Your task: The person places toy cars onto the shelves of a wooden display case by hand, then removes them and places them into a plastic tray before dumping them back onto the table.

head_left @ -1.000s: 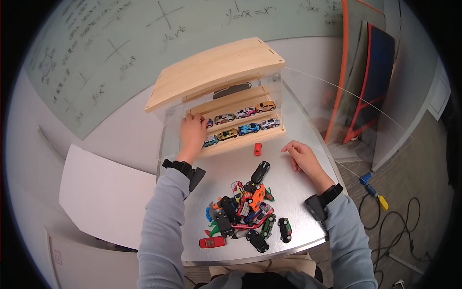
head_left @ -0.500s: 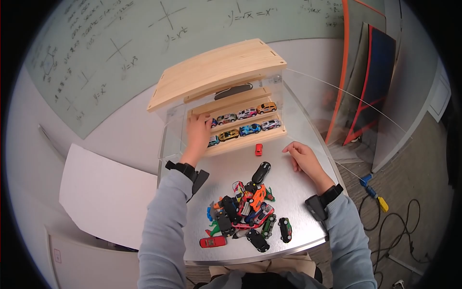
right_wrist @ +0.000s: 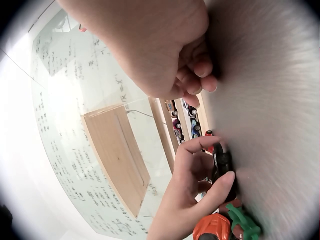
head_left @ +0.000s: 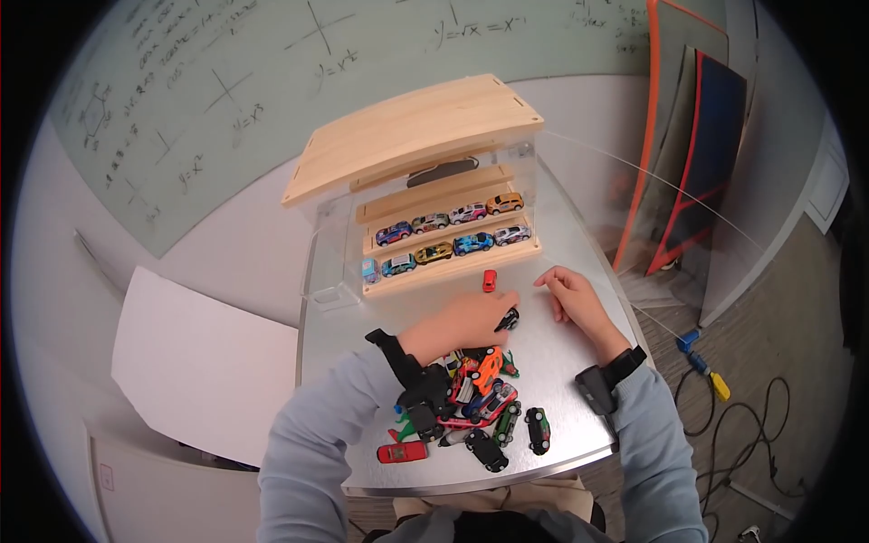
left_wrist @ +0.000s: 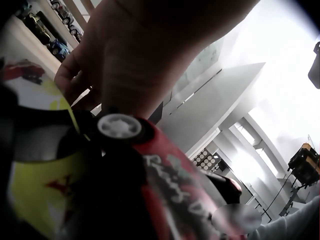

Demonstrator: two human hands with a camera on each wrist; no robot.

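My left hand [head_left: 453,326] is over the table, its thumb and fingers round a black toy car [right_wrist: 223,165] just past the pile. Much of that car is covered by the fingers in the head view. A small red toy car [head_left: 490,281] stands a little beyond it. To the right, my right hand [head_left: 572,299] rests by the tabletop with loosely curled fingers and holds nothing. Behind both hands, a wooden display case [head_left: 425,136] with clear walls bears two rows of toy cars, including a dark blue one [head_left: 394,233] at the upper row's left end.
A pile of toy cars, with an orange car [head_left: 487,369] on it, lies below my left forearm. Closer to the table's front edge are a red car [head_left: 403,452], a black car [head_left: 487,451] and a dark green one [head_left: 539,431]. A whiteboard [head_left: 380,54] hangs behind.
My left hand has left the upper row's left end, uncovering the dark blue car, and has come down and right to grip the black car. My right hand has stayed put.
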